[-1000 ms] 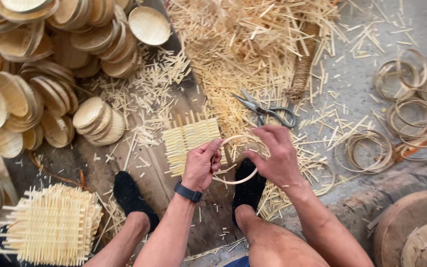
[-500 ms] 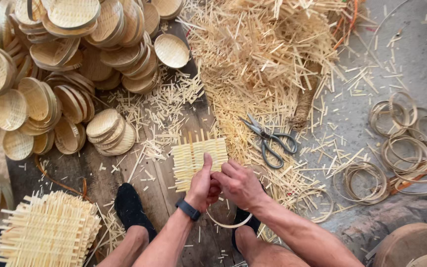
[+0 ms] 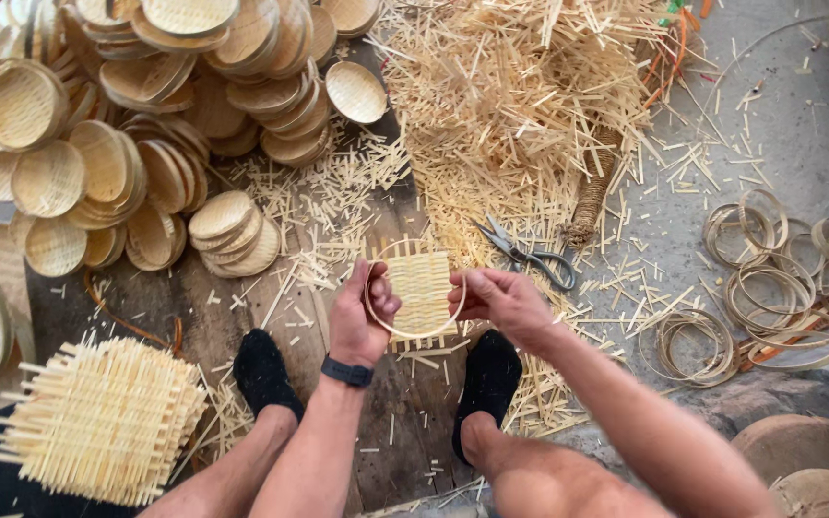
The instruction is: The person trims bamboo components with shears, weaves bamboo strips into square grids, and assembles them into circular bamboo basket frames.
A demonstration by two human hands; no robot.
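My left hand [image 3: 359,313] and my right hand [image 3: 499,297] together hold a thin bamboo ring [image 3: 414,333] laid over a small square woven bamboo mat [image 3: 421,285]. The left grips the ring's left side, the right its right side. A dark watch band sits on my left wrist. Both hands hover above a dark wooden board [image 3: 242,317], with my two feet in black socks just below them.
Scissors [image 3: 528,252] lie right of the mat. Bamboo offcuts [image 3: 520,86] are heaped behind. Stacks of round woven trays [image 3: 146,125] fill the upper left. Woven square mats [image 3: 103,417] are piled at lower left. Loose bamboo rings [image 3: 769,288] lie on the right.
The ring has come up from below the mat and now lies over it. My hands have spread to the ring's two sides. The camera has tilted down.
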